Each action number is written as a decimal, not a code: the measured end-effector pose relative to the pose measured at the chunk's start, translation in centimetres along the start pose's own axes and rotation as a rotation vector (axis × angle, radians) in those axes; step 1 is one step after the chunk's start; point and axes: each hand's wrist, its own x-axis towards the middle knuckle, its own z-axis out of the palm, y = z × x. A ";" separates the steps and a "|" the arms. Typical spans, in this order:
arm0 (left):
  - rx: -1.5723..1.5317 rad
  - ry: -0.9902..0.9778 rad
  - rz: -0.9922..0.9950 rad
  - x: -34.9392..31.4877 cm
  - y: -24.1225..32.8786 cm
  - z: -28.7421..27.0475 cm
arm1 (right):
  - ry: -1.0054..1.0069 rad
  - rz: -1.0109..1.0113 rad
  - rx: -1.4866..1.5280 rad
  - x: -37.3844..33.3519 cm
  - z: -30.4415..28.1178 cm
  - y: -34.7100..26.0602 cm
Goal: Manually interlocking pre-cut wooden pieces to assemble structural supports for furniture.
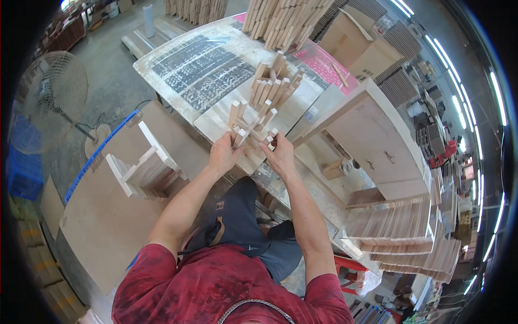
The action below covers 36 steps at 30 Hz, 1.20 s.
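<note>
Grey floor [110,63], caged fan [56,83], bright tube lights [497,98], seemingly a red stool [346,263], partly hidden.

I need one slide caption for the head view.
Left hand and right hand hold pale wooden sticks at a worktable, more sticks beyond.

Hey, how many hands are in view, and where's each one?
2: the left hand near the picture's middle, fingers on wooden sticks, and the right hand just right of it, also on sticks. No other hands show.
</note>
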 end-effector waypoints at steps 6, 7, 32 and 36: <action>0.075 -0.043 0.013 0.0 1.8 0.8 | 0.243 -0.154 -0.214 -5.1 -2.2 2.4; 0.050 -0.044 0.012 -0.2 0.9 0.6 | 0.105 -0.092 -0.110 -6.9 -4.3 0.5; 0.944 0.187 -0.041 -12.3 1.1 -24.2 | 0.630 0.409 -0.599 -41.4 -65.2 8.1; 0.833 0.334 0.109 -13.6 4.1 -25.7 | 0.592 0.324 -1.112 -42.6 -62.1 2.3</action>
